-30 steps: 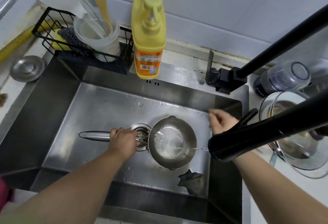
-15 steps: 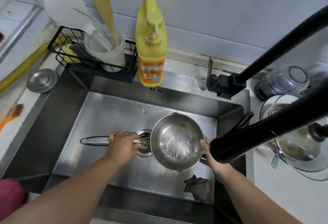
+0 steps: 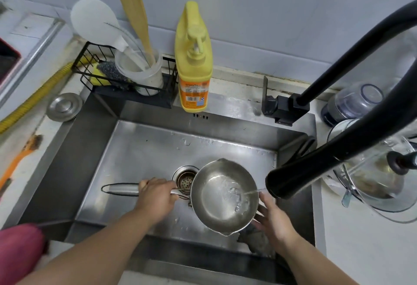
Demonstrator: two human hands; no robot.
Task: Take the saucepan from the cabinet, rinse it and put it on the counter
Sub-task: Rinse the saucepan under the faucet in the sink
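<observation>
A small steel saucepan hangs over the steel sink, just right of the drain. My left hand grips its long handle, which points left. My right hand lies against the pan's right outer wall with straight fingers. A thin stream of water runs from the black faucet head into the pan, and a little water sits inside.
A yellow soap bottle and a black wire rack with utensils stand behind the sink. A glass lid and bowl sit on the right counter. A dark rag lies in the sink's front right corner. A sink plug rests at the left.
My right hand left the faucet lever and came down to the pan's right side. The pan moved slightly right and forward, with water still running into it.
</observation>
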